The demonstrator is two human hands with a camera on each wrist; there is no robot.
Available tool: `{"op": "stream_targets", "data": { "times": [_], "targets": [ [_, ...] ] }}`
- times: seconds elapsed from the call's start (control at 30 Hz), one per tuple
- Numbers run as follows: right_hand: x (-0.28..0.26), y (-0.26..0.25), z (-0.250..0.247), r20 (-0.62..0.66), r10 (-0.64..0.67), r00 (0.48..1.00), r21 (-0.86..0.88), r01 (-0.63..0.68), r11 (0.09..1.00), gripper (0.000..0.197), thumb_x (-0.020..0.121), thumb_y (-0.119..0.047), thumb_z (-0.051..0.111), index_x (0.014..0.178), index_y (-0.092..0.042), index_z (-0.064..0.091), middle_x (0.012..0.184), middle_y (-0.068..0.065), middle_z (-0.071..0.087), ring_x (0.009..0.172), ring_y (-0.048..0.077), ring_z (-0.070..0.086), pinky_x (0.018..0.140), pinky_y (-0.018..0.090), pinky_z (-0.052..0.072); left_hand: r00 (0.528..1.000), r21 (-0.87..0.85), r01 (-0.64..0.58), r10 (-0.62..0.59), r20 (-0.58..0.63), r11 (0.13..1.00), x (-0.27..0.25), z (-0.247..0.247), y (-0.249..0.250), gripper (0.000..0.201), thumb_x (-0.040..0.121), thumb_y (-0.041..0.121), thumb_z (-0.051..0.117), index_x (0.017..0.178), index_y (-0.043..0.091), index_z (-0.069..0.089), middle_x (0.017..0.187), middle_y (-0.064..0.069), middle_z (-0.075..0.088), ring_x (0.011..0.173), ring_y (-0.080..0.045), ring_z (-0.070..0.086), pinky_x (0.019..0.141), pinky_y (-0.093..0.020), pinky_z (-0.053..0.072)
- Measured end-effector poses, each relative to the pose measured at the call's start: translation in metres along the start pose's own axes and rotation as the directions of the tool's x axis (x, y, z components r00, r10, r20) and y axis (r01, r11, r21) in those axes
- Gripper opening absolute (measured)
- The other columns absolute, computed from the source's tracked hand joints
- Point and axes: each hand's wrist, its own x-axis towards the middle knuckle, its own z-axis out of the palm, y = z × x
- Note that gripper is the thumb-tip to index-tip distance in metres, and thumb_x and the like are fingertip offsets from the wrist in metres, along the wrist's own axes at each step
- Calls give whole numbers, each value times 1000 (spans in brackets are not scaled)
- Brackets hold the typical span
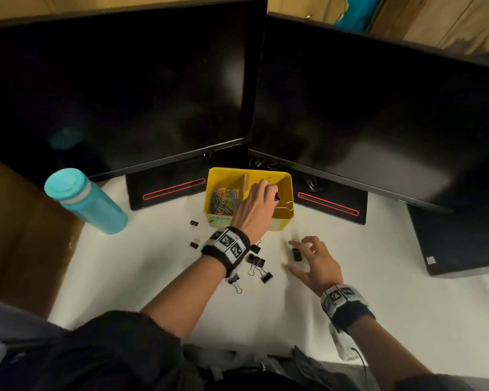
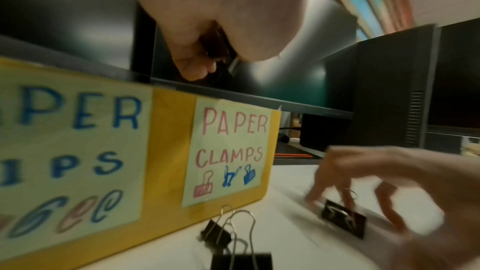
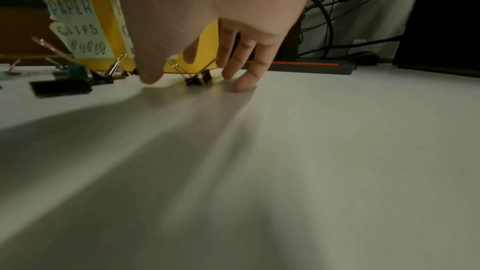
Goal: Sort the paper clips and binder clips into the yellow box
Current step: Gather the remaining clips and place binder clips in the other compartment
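The yellow box (image 1: 285, 218) stands on the white table below the monitors, its front labelled "paper clips" and "paper clamps" (image 2: 231, 151). Coloured paper clips (image 1: 223, 200) fill its left compartment. My left hand (image 1: 268, 187) hovers over the right compartment and pinches a black binder clip (image 1: 276, 196), which is mostly hidden in the curled fingers (image 2: 192, 65). My right hand (image 1: 290, 256) is low over the table right of the box, fingers spread around another binder clip (image 1: 296, 254) (image 3: 198, 78) without gripping it. Several loose binder clips (image 1: 259, 263) lie under my left wrist.
A teal bottle (image 1: 88, 201) lies at the table's left. Two dark monitors (image 1: 124, 88) on black stands (image 1: 167, 190) close off the back. A black computer case (image 1: 458, 244) stands at the right. Two more binder clips (image 1: 194, 234) lie left of the box.
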Motion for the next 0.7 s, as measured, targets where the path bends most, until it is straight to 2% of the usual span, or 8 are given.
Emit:
{"op": "stream_targets", "data": {
  "times": [0.07,0.13,0.27,0.4,0.47,0.53,0.6,0.7],
  "targets": [
    [-2,-2,6,26,-20,999,-3,20,1000,43,84,-48,62,123,-32,55,121,-1,48,103,17,50,64,35,53,996,46,74,-76,46,996,11,9,-1,14,91,11,49,102,7,41,107,-15,45,88,-27,49,59,-41,54],
    [-2,-7,10,-17,2,1000,50,-1,999,25,87,-36,62,111,-28,64,114,-1,54,97,19,55,63,34,51,988,89,113,-122,96,990,14,16,-6,21,88,15,53,102,7,41,107,-15,43,88,-28,48,62,-43,54],
    [1,-11,15,-72,-18,997,115,26,993,15,88,-24,62,102,-17,63,108,5,52,79,25,62,59,38,53,990,42,89,-93,105,995,7,18,-17,31,85,31,62,98,9,45,106,-13,42,86,-25,49,65,-40,54],
    [12,-25,-9,-348,-30,937,223,114,968,17,89,-22,58,105,-17,58,111,6,49,72,17,58,55,38,55,998,-5,32,-32,-61,999,-7,-1,-20,33,83,35,62,102,10,52,109,-12,49,96,-21,46,69,-26,46],
    [31,-36,-29,-461,-24,887,240,150,959,16,90,-21,56,105,-14,56,111,10,48,76,19,57,57,36,55,981,-25,58,-61,-182,998,-25,-9,-26,25,86,30,54,99,9,54,106,-11,53,97,-20,44,78,-27,41],
    [54,-46,-45,-507,-70,859,186,188,965,17,91,-21,57,105,-13,55,112,11,49,80,19,57,56,34,55,955,-48,127,-136,-264,991,-50,-13,-40,21,88,25,43,95,9,55,101,-12,56,98,-20,43,83,-33,42],
    [73,-53,-54,-511,-93,855,111,173,979,17,92,-24,57,106,-14,56,114,9,52,86,18,55,55,35,54,920,-89,231,-248,-304,969,-77,-16,-60,21,88,20,37,89,8,55,94,-10,56,95,-18,43,80,-33,45],
    [85,-60,-55,-558,-121,821,-20,133,991,22,91,-30,58,110,-18,57,116,11,55,98,25,48,69,34,47,874,-139,334,-361,-324,932,-109,-23,-91,10,85,7,47,84,7,56,87,-9,57,88,-19,47,70,-29,45]
  ]
}}
